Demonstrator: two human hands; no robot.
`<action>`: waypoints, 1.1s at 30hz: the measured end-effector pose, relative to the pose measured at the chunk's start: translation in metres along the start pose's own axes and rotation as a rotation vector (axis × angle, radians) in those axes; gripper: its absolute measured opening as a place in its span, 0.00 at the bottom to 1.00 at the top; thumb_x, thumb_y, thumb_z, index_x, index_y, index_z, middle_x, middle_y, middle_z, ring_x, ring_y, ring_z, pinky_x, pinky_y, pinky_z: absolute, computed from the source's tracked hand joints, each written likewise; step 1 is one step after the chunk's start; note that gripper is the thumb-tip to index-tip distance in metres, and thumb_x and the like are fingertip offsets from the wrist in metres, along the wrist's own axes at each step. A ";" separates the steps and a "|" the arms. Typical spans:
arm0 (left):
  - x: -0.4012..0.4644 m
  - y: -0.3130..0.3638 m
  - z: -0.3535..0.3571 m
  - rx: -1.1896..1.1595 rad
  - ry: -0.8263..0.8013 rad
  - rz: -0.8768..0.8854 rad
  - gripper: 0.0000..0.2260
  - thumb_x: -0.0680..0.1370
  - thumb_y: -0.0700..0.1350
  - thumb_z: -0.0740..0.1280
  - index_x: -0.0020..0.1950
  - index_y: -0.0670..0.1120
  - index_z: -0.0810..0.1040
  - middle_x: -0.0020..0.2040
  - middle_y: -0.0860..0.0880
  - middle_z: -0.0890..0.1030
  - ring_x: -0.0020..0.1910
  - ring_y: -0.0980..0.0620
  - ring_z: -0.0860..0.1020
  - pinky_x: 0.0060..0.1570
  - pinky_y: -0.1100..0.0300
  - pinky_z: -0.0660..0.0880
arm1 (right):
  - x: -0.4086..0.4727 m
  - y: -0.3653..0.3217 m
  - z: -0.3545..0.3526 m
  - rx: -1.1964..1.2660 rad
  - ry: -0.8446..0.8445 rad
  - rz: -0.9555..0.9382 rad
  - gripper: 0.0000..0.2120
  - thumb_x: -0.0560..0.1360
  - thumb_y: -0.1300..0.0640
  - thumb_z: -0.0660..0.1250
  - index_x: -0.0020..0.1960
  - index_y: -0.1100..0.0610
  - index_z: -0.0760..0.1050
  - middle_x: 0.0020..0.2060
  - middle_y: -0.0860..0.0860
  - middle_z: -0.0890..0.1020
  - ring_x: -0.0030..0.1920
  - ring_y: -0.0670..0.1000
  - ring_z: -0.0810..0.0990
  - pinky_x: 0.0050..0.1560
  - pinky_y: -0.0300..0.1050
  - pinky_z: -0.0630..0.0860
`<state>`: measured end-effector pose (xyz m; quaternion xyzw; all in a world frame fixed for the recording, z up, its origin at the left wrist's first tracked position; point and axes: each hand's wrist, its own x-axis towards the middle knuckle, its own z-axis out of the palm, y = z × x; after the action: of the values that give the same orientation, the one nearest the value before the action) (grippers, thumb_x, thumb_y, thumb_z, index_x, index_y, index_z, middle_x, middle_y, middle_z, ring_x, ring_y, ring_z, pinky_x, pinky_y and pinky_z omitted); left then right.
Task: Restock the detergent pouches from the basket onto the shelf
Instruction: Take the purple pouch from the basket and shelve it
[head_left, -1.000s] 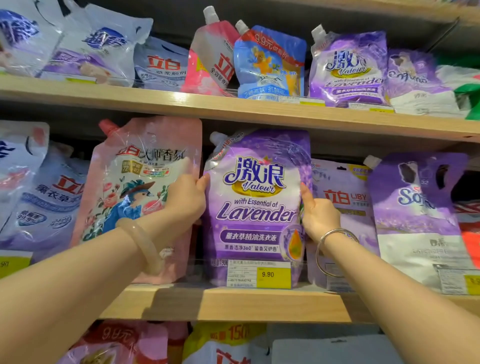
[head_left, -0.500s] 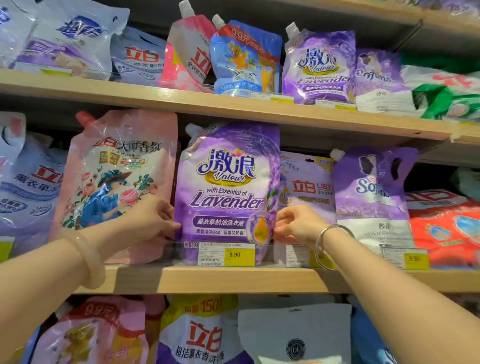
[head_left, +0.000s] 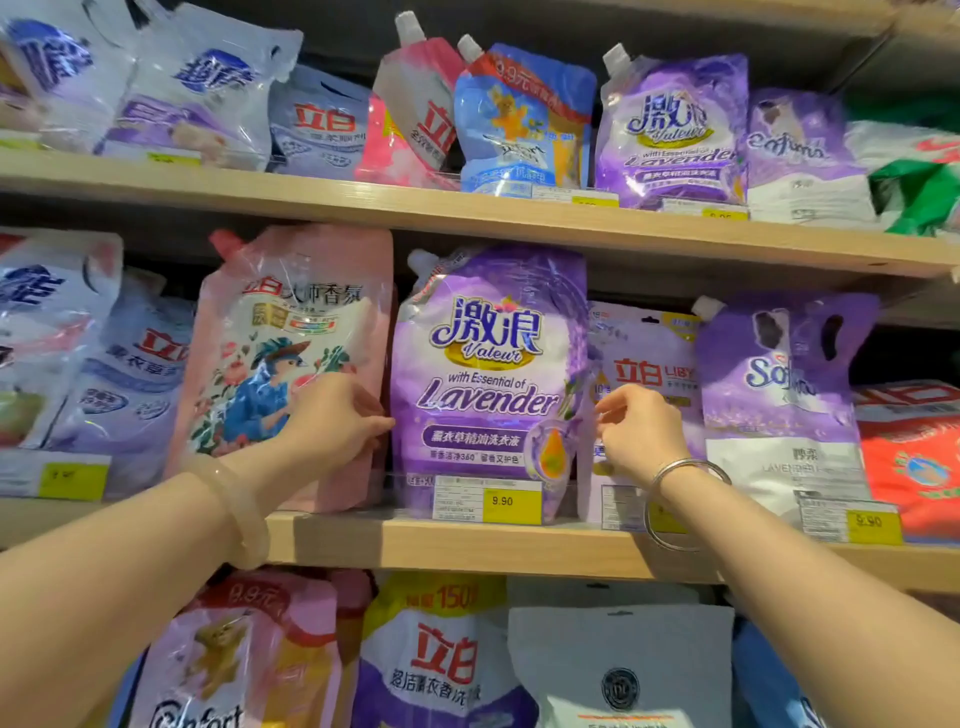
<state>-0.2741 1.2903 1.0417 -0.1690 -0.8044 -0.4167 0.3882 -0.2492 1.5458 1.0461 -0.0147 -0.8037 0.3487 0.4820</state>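
A purple lavender detergent pouch (head_left: 488, 374) stands upright on the middle wooden shelf (head_left: 467, 545), behind a yellow 9.90 price tag (head_left: 511, 501). My left hand (head_left: 337, 421) pinches the pouch's left edge, in front of a pink pouch (head_left: 291, 332). At the pouch's right edge my right hand (head_left: 641, 434) has its fingers curled, pinching it. Both wrists wear bangles. The basket is out of view.
Pouches pack the middle shelf: a pale purple Liby pouch (head_left: 649, 364) and a purple Softener pouch (head_left: 779, 395) on the right, white-blue ones (head_left: 119, 374) on the left. The upper shelf (head_left: 467, 208) and the lower row (head_left: 441, 660) are full too.
Both hands have slid down the pouch's sides from mid-height toward its lower half, and the fingers went from flat to curled. The view shifted right and then a little back.
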 end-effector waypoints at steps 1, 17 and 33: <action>-0.002 0.003 -0.004 -0.038 0.036 0.011 0.06 0.74 0.40 0.69 0.45 0.36 0.81 0.41 0.36 0.84 0.33 0.46 0.81 0.38 0.52 0.80 | -0.002 -0.011 -0.001 -0.012 0.071 -0.036 0.09 0.72 0.69 0.61 0.48 0.61 0.77 0.49 0.60 0.83 0.54 0.61 0.78 0.53 0.49 0.74; 0.038 -0.079 -0.110 -0.039 0.384 -0.114 0.13 0.80 0.50 0.58 0.37 0.48 0.63 0.33 0.52 0.64 0.39 0.49 0.67 0.32 0.55 0.58 | -0.034 -0.180 0.119 0.143 0.013 -0.250 0.15 0.78 0.53 0.61 0.55 0.65 0.74 0.53 0.64 0.79 0.56 0.64 0.76 0.50 0.51 0.70; 0.129 -0.099 -0.126 -0.518 0.235 -0.083 0.20 0.79 0.43 0.62 0.26 0.44 0.64 0.28 0.46 0.65 0.35 0.48 0.67 0.32 0.60 0.63 | 0.036 -0.210 0.118 0.051 0.150 0.011 0.17 0.76 0.51 0.65 0.33 0.60 0.73 0.43 0.63 0.75 0.45 0.60 0.73 0.44 0.43 0.63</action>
<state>-0.3553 1.1238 1.1312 -0.1801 -0.6269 -0.6405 0.4054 -0.2952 1.3356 1.1595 -0.0327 -0.7561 0.3698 0.5390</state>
